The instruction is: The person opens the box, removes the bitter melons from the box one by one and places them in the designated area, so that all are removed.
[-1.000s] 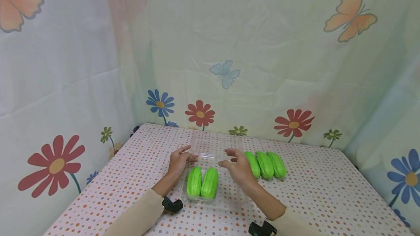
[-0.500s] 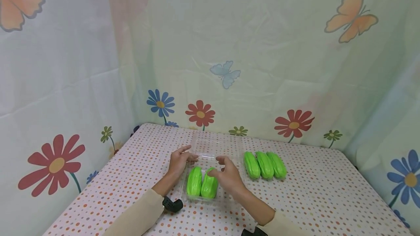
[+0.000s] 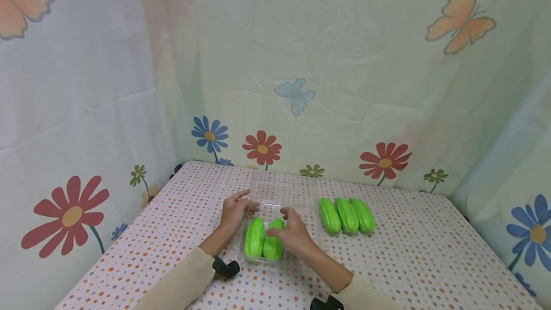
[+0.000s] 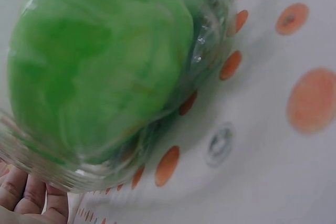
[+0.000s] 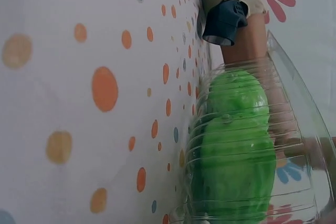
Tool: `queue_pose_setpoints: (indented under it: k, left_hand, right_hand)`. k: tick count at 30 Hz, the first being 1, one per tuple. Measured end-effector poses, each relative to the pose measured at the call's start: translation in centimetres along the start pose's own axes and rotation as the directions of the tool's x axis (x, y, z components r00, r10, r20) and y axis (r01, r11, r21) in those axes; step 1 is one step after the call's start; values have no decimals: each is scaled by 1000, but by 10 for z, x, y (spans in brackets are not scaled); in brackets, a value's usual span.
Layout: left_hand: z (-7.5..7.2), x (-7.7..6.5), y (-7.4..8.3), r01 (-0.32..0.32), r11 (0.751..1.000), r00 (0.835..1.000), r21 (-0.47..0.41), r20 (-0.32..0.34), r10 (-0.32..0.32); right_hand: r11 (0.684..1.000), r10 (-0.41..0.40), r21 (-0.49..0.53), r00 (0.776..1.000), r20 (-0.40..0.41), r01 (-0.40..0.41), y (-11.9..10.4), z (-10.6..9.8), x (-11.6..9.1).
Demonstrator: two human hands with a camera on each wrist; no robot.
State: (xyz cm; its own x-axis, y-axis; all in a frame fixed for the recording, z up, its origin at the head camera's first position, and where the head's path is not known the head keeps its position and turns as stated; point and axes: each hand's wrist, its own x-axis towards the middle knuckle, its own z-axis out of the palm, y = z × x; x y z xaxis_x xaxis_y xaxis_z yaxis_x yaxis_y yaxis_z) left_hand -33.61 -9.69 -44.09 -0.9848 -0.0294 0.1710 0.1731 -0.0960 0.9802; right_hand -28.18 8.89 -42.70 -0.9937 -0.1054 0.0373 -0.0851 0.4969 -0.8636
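PLACE: curtained booth, home or lab unclear | WALLS: curtains (image 3: pixel 344 56) with flowers (image 3: pixel 262 149) and butterflies (image 3: pixel 459 22) are hanging round the dotted worktop (image 3: pixel 413 252) | GEAR: black wrist cameras (image 3: pixel 225 268) are sitting by both sleeves (image 3: pixel 182 279)

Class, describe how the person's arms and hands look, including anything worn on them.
Plain beige sleeves cover part of both forearms. The left hand and right hand are bare. A chunky black device sits near each cuff.
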Motion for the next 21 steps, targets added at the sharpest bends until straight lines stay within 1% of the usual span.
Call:
queue_pose_setpoints:
  k: [7, 10, 14, 17, 21]
  left_hand:
    - [1, 1, 0, -3, 1000, 1000, 17, 3, 3]
    - [1, 1, 2, -8, 1000, 1000, 14, 9, 8]
    - [1, 0, 3, -6, 1000, 1000, 22, 6, 6]
    - [1, 3, -2, 0, 1000, 1000, 24, -2, 0]
    - [-1, 14, -19, -3, 1000, 1000, 22, -12, 3]
  right_hand:
    - [995, 3, -103, 999, 38, 1, 1, 5, 3]
    - [989, 1, -148, 999, 40, 5, 0, 5, 3]
    - [979, -5, -202, 998, 63, 18, 1, 4, 3]
    - [978, -8, -205, 997, 81, 24, 2, 4, 3]
    - [983, -1, -183, 996, 88, 17, 3, 2, 3]
